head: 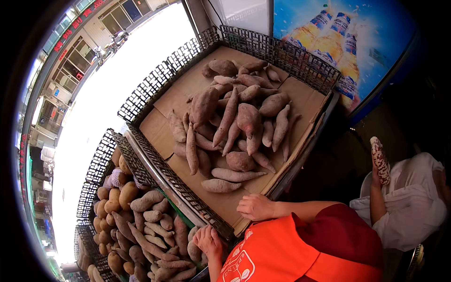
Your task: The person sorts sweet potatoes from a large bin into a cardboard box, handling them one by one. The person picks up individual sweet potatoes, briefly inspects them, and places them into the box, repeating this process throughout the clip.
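A heap of sweet potatoes (225,116) lies on a cardboard sheet (292,91) inside a low stand fenced with black plastic lattice. My right hand (256,207) rests with curled fingers on the cardboard's near edge, below the heap; whether anything is under the fingers cannot be told. My left hand (208,241) is at the near corner of the lattice divider, beside the lower bin, its fingers bent; its grip is unclear. In that bin lie more sweet potatoes (151,243) and, to their left, potatoes (113,201), a few in foam netting.
A metal rail and lattice divider (179,187) separate the two bins. At the upper right stands a blue cooler (373,46) with bottle pictures. On the right, a person in white (412,204) holds a corn cob (380,161). Beyond the bins lies a bright street with parked motorcycles (111,46).
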Motion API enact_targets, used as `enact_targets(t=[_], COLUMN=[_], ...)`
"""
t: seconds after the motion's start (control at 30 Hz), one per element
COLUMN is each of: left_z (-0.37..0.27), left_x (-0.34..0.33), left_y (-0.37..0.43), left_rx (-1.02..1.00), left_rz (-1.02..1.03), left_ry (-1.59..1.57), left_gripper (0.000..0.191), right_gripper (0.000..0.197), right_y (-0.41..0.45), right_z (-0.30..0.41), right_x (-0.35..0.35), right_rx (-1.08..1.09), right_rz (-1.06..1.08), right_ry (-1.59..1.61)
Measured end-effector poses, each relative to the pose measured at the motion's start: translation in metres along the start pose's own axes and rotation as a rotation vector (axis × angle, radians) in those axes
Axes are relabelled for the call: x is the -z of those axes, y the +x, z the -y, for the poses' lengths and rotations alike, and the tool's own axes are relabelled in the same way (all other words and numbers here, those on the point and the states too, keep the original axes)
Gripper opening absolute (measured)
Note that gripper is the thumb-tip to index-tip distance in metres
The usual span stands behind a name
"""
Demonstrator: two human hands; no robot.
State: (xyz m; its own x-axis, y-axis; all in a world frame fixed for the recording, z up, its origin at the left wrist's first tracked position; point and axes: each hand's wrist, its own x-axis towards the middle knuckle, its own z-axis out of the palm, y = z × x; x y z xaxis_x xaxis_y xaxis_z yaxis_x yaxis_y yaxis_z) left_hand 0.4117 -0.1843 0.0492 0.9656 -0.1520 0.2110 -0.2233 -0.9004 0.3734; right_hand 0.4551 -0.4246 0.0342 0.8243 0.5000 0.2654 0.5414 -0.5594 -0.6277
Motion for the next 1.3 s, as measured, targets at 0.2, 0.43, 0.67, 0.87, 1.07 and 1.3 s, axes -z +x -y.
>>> enact_targets(t=[0.2,0.43,0.67,0.87,1.07,1.3], left_z=[0.005,0.007,0.022,0.020,0.015,0.002], left_x=[-0.013,-0.013,-0.016,-0.018,-0.009,0.007], left_y=[-0.005,-0.002,-0.004,-0.005,-0.007,0.000], left_rx=[-0.085,-0.142,-0.193,-0.185,-0.168,-0.132], left_rz=[-0.039,-0.043,0.019,0.021,0.028,-0.011], left_ry=[0.135,0.202,0.213,0.259,0.188,-0.050], left_gripper=[0.023,0.015,0.013,0.015,0.011,0.029], right_gripper=[0.011,0.009,0.012,0.046,0.028,0.014], right_y=[0.005,-0.011,-0.135,-0.144,-0.136,-0.090], right_z=[-0.005,0.010,-0.027,-0.053,-0.061,-0.012], right_x=[-0.010,0.010,0.021,0.009,0.030,0.042], right_rx=[0.025,0.028,-0.812,-1.071,-1.012,-0.595], right_rz=[-0.098,-0.498,-1.034,-1.038,-1.245,-1.044], right_ry=[-0.097,0.063,0.419,0.927,1.011,0.494])
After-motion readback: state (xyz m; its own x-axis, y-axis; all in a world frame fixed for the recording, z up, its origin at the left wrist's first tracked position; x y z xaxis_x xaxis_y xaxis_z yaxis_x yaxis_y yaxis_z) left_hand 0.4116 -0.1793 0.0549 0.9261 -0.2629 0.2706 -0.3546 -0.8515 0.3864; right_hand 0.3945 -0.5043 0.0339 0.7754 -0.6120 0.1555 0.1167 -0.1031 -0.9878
